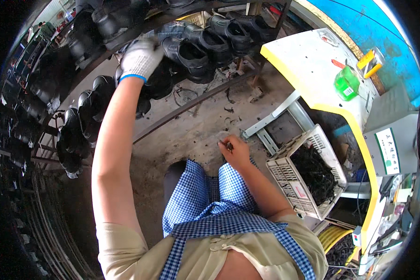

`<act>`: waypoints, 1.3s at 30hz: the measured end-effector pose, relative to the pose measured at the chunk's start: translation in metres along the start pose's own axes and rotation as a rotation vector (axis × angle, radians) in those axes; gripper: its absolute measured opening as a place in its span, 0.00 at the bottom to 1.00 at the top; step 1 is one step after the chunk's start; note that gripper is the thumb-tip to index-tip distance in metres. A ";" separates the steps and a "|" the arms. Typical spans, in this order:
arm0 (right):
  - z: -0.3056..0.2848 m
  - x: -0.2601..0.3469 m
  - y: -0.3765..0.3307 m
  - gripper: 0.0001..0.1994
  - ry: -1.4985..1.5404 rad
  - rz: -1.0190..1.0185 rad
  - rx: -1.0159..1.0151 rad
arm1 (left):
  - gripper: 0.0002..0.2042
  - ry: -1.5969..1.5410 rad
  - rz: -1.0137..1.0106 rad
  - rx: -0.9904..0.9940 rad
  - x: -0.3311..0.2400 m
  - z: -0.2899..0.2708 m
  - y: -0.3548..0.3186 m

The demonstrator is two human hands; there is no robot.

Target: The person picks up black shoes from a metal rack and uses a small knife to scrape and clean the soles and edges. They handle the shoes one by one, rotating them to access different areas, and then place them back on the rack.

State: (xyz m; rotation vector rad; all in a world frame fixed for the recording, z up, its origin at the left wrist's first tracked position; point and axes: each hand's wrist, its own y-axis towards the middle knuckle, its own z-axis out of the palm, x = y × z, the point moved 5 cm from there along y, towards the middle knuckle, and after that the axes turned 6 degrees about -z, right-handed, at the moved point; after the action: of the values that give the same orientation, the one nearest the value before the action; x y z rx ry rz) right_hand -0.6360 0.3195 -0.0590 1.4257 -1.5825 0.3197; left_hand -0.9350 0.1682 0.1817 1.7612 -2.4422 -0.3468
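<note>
My left hand [141, 57], in a white knit glove with a blue cuff, reaches up to the shoe rack. Its fingers are smeared by motion and lie among black shoes, so whether they grip one is unclear. Just right of it stands a black leather shoe [187, 55] in a row with several others. My bare right hand [236, 151] is held above my right knee. Its fingers are curled round a small dark thing, mostly hidden in the fist.
A metal rack bar [191, 106] crosses ahead. More black shoes [86, 109] fill the rack at left. To my right, a white crate [284, 173] holds black scraps beneath a yellow-edged worktable [308, 60]. On the table lie a green bottle [346, 84] and a yellow tape roll [369, 63].
</note>
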 end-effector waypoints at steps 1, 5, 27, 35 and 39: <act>0.001 0.001 0.001 0.09 0.007 0.023 0.017 | 0.26 -0.101 0.056 -0.053 -0.010 0.006 0.005; 0.009 0.008 0.001 0.10 0.052 0.001 0.024 | 0.33 -0.512 0.118 0.130 -0.039 0.067 0.045; -0.020 -0.013 -0.007 0.08 0.367 0.153 -0.091 | 0.13 -0.522 0.102 0.260 -0.045 0.168 0.098; -0.145 0.113 0.076 0.11 -0.008 -0.562 -0.516 | 0.16 -1.909 -0.468 0.569 -0.102 0.083 -0.040; -0.161 0.166 0.099 0.15 -0.193 -0.697 -0.469 | 0.17 -2.152 -0.423 0.768 -0.120 0.061 -0.108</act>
State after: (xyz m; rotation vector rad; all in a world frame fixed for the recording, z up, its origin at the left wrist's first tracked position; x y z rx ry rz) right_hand -0.6269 0.3596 0.1890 1.5467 -1.1022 -0.5751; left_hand -0.8110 0.2567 0.1010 2.8698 -3.0723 -3.0589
